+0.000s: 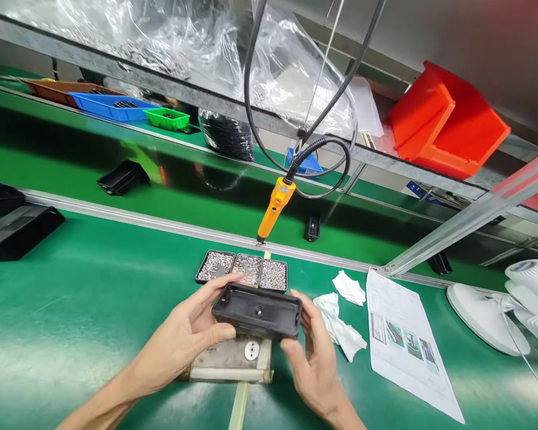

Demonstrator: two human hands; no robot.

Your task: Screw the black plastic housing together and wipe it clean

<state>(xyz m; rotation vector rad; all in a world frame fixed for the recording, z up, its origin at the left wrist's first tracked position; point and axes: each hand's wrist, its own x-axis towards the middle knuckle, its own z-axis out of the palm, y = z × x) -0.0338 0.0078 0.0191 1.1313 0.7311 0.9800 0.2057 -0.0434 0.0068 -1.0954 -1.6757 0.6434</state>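
Note:
Both my hands hold a black rectangular plastic housing [257,310], its hollow side facing up toward me with a small round metal part in its middle. My left hand [192,325] grips its left end, thumb along the near side. On the right end, my right hand [311,355] pinches it between thumb and fingers. Beneath the housing lies a worn metal fixture plate [224,358] with a round metal disc [251,350] on it. Just behind stand small black trays of tiny metal parts [273,275]. An orange electric screwdriver [275,209] hangs above them on a cable.
White cloths [341,325] and a printed sheet [407,340] lie to the right, beside a white fan [488,310]. Black housings [20,233] rest at the left. Behind runs a green conveyor [192,203] carrying black parts. A shelf above holds plastic bags and a red bin [448,125].

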